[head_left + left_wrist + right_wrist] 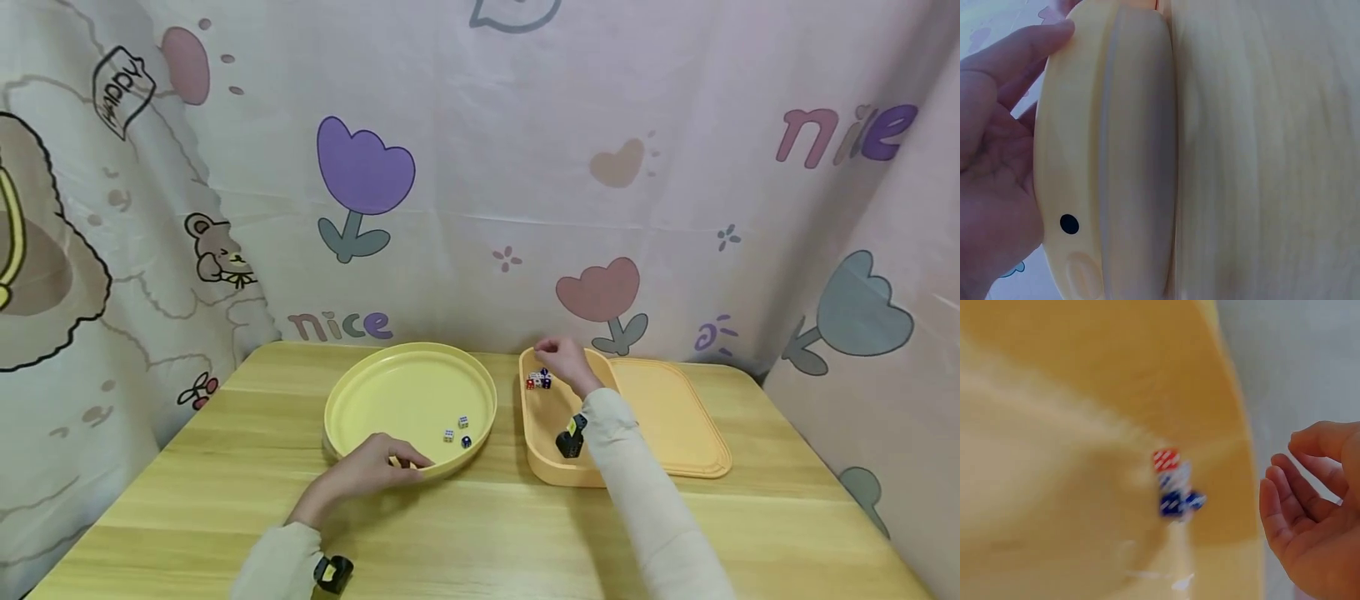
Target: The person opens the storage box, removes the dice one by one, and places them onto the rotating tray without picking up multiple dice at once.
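My left hand (378,461) grips the near rim of a round yellow tray (360,375). In the left wrist view its thumb (1054,36) lies against the tray's outer wall, and the other fingers are partly hidden behind. Two white dice (448,435) and a dark blue die (467,442) lie in the tray's right part. Over the far part of an orange-yellow rectangular box (547,425) hovers my right hand (567,363), fingers loosely bent with nothing visible between them. Below it, red, white and blue dice (1172,484) sit clustered inside the box, apart from the hand.
A flat orange-yellow lid (667,417) lies on the wooden table (465,542) against the box's right side. Behind the table's far edge hangs a printed curtain (480,167), which also runs along both sides.
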Motion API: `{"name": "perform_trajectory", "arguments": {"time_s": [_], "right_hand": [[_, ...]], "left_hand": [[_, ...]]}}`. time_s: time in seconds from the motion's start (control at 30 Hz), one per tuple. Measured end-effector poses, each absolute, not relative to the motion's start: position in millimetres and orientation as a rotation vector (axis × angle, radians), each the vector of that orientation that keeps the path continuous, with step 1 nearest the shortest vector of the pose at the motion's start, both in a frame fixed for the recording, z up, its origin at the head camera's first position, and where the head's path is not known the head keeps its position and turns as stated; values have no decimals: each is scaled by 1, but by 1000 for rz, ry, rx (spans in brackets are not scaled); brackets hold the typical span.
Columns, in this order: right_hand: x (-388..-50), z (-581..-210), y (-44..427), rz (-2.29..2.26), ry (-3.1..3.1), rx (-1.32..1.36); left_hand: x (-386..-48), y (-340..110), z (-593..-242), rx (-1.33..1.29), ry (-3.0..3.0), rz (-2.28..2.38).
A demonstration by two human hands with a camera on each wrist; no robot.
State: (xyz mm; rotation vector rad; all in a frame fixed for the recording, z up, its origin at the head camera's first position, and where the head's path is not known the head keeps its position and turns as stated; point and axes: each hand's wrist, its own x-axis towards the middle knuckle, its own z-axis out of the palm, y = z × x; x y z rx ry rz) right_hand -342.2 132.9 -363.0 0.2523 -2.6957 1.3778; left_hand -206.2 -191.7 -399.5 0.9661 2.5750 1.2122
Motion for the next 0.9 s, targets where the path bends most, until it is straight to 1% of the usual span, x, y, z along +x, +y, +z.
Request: {"name": "perform_trajectory", "arguments": {"time_s": [0.2,0.4,0.63,0.9], "right_hand": [[-346,-391,150,1374,-2677,210],[-345,-407,158,1444,-2680,184],[-348,-416,162,1330,-2747,190],[-352,-415,160,1229,-2783,218]], "left_hand": [[-206,-191,-399,956,2561,1230],[-204,-192,-398,933,2552,1253],[-203,-191,-399,926,2537,1266],[-203,-190,-397,905,2539,1274]]}}
